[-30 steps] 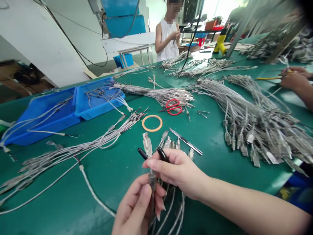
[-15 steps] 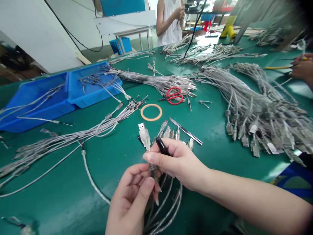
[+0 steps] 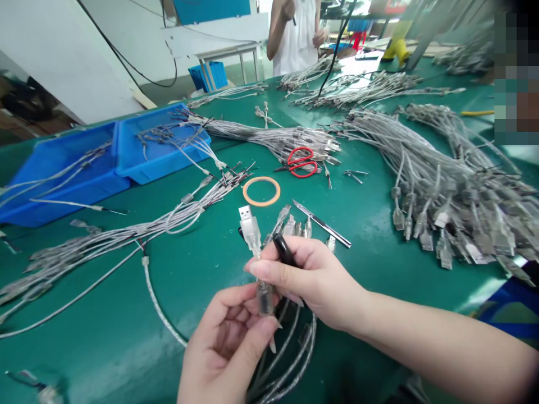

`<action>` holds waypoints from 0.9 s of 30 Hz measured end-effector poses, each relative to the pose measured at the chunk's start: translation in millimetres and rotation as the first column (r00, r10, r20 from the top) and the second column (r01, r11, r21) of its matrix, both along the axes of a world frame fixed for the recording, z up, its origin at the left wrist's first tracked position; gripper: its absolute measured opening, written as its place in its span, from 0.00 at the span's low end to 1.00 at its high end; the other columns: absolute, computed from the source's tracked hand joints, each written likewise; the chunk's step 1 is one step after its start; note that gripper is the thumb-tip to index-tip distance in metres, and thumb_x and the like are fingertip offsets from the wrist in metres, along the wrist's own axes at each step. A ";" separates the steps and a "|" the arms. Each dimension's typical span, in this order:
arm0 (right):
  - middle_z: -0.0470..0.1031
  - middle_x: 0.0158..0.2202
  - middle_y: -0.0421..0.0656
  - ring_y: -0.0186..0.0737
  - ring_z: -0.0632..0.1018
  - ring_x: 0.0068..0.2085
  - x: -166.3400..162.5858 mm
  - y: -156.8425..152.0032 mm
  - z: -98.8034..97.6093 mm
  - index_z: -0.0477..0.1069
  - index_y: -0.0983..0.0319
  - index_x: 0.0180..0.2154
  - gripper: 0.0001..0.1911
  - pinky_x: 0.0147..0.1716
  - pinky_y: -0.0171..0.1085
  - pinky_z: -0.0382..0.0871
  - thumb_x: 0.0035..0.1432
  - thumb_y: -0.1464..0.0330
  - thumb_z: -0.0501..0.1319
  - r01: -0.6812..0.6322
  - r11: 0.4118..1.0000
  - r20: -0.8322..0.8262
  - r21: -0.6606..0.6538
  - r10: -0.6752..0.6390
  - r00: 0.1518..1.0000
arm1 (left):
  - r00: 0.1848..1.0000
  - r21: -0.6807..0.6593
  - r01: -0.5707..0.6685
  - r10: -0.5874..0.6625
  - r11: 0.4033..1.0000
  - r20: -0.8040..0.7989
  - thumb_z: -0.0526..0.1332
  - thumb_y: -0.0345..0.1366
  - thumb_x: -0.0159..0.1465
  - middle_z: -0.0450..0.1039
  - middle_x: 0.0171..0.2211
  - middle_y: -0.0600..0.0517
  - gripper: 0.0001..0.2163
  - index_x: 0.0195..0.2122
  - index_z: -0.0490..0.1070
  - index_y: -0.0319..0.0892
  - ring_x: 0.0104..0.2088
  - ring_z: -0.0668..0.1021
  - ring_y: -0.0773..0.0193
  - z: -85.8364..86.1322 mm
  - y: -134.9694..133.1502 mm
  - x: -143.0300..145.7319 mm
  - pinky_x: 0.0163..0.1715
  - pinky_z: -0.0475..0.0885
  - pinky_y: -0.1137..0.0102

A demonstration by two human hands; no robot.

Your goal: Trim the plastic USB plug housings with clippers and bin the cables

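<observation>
A clear-shelled USB cable (image 3: 251, 233) is held upright between my hands, its metal plug pointing away from me. My left hand (image 3: 231, 342) pinches it lower down, at the dark ferrite bead (image 3: 265, 298) under its clear cover. Just below the plug, my right hand (image 3: 307, 275) grips the cable between thumb and finger. That hand also keeps a black rod-like handle (image 3: 284, 251) tucked in its fingers; the other end is hidden. Beneath and behind my hands lie several more USB cables (image 3: 309, 336), their plugs showing beyond my right hand.
A craft knife (image 3: 322, 223), an orange tape ring (image 3: 261, 191) and red-handled scissors (image 3: 301, 163) lie ahead. Cable bundles (image 3: 442, 168) cover the right side, others (image 3: 126, 233) the left. Two blue trays (image 3: 162, 174) stand at back left. A person (image 3: 295, 39) stands across the table.
My left thumb has shifted down slightly, so more of the ferrite bead shows. My right hand keeps its grip. The person across the table has moved their hands apart.
</observation>
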State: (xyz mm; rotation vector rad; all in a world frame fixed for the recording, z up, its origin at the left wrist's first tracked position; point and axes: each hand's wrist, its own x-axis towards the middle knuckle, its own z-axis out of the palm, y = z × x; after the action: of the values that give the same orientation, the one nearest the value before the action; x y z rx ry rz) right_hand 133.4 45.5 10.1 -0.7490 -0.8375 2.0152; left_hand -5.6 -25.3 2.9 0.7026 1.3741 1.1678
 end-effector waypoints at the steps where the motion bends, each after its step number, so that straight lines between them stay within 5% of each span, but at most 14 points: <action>1: 0.71 0.21 0.36 0.28 0.72 0.20 0.0 -0.6 -0.1 0.69 0.63 0.29 0.09 0.19 0.27 0.65 0.55 0.67 0.67 0.008 1.000 0.005 0.004 -0.008 1.000 | 1.000 0.014 -0.002 0.002 1.000 -0.010 0.74 0.37 0.50 0.78 0.28 0.53 0.12 0.36 0.77 0.46 0.29 0.77 0.66 -0.7 -0.3 0.1 0.29 0.74 0.79; 14: 0.73 0.25 0.38 0.21 0.59 0.18 -2.4 -2.4 3.1 0.74 0.66 0.28 0.11 0.16 0.26 0.54 0.52 0.65 0.70 0.037 0.999 -0.016 -0.026 -0.037 0.999 | 0.999 0.083 -0.021 0.017 0.996 0.046 0.74 0.32 0.50 0.74 0.25 0.60 0.09 0.30 0.76 0.49 0.26 0.75 0.71 -2.0 1.6 0.8 0.25 0.72 0.81; 21: 0.65 0.18 0.33 0.23 0.60 0.17 1.5 -1.1 4.5 0.75 0.65 0.34 0.07 0.15 0.25 0.50 0.58 0.67 0.65 -0.083 0.995 -0.139 -0.047 0.076 0.987 | 0.973 -0.048 0.056 -0.043 0.997 0.227 0.74 0.33 0.49 0.77 0.23 0.55 0.07 0.29 0.79 0.47 0.24 0.76 0.68 6.6 4.7 -1.5 0.26 0.73 0.78; 27: 0.57 0.17 0.31 0.22 0.55 0.18 2.7 1.7 2.3 0.73 0.66 0.33 0.09 0.16 0.26 0.45 0.57 0.65 0.66 -0.021 1.000 -0.004 -0.013 0.021 1.000 | 0.950 -0.130 0.073 -0.030 0.989 0.309 0.74 0.32 0.49 0.78 0.21 0.50 0.08 0.31 0.82 0.45 0.22 0.75 0.68 14.5 10.9 -2.9 0.22 0.72 0.78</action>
State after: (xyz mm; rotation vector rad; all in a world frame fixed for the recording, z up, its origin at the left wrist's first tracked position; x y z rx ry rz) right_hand 136.0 47.2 12.4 -0.7466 -0.8339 2.0424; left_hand -8.5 -14.4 17.5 0.4325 1.1545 1.0763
